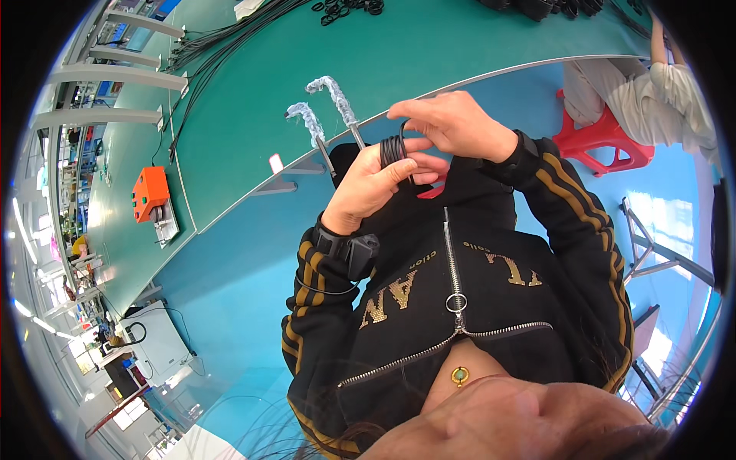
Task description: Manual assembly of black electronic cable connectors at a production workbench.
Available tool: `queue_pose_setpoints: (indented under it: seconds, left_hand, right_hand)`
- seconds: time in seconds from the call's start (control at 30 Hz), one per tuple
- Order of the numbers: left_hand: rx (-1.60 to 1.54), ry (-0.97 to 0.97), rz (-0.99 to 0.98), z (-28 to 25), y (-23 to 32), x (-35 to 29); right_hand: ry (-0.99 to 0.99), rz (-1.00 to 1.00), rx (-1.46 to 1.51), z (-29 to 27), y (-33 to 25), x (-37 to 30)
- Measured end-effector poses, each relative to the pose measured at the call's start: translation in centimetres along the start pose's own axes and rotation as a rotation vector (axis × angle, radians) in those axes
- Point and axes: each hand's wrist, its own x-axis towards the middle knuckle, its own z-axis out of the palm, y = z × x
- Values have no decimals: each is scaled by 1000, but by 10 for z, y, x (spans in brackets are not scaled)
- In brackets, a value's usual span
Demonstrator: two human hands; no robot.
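Observation:
A small coil of black cable (392, 151) sits in my left hand (366, 190), whose thumb and fingers close around its turns. My right hand (464, 123) is just to the right and slightly farther off, its fingers bent around a loose loop of the same cable, the index finger stretched to the left. Close beyond both hands, two metal rods (356, 138) rise at the table edge, their bent ends wrapped in pale blue material (335, 98). Part of the cable is hidden behind my fingers.
The green table (245, 146) spans the far side. On it lie long black cables (222, 46), black rings (337, 11), dark coils (537, 8) and an orange box with green buttons (149, 195). A person in light clothing (636, 107) sits on a red stool (606, 146) at right.

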Motion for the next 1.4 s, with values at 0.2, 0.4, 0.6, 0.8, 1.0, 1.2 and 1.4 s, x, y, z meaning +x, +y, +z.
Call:
queue_pose_setpoints:
  seconds: [0.2, 0.4, 0.6, 0.8, 1.0, 1.2, 1.4]
  left_hand:
    - [-59, -51, 27, -10, -13, 1]
    - [129, -62, 82, -8, -14, 3]
    - [190, -72, 118, -15, -21, 6]
    - [505, -31, 269, -19, -24, 6]
    - [451, 18, 166, -21, -24, 7]
    - [146, -32, 54, -27, -17, -1]
    - [159, 191, 203, -26, -28, 1]
  right_hand:
    - [-255, 252, 417, 6, 5, -6]
    - [-327, 63, 709, -9, 7, -4]
    - [-468, 495, 1000, 11, -16, -7]
    - [-246, 386, 893, 33, -24, -11]
    - [-277, 485, 835, 34, -23, -9]
    - [-300, 481, 761, 34, -16, -2]
    - [-246, 492, 772, 33, -7, 7]
